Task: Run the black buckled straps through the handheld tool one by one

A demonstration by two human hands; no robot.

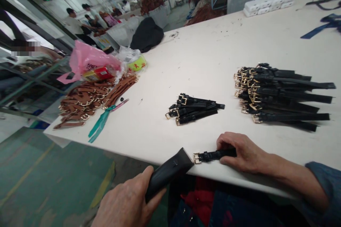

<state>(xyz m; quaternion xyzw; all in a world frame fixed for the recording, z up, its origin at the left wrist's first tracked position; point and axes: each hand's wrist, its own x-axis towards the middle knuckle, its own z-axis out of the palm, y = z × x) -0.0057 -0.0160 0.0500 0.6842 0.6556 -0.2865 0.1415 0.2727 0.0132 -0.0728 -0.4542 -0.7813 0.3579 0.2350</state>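
Note:
My left hand [128, 202] is closed around a flat black leather piece [169, 172] whose wide end points at the table's front edge. My right hand [243, 152] is closed on a short black strap with a gold buckle [210, 156], which lies on the white table [202, 56] near that edge. The buckle end almost touches the leather piece. A small pile of black buckled straps [193, 110] lies just beyond. A larger heap of longer black buckled straps [279, 95] sits to the right.
Brown buckled straps [90, 101] are heaped at the table's left corner beside teal ribbon [101, 124], a pink plastic bag [87, 60] and a black bundle [146, 35]. White boxes [269, 3] stand at the far edge. Other people work at benches far left.

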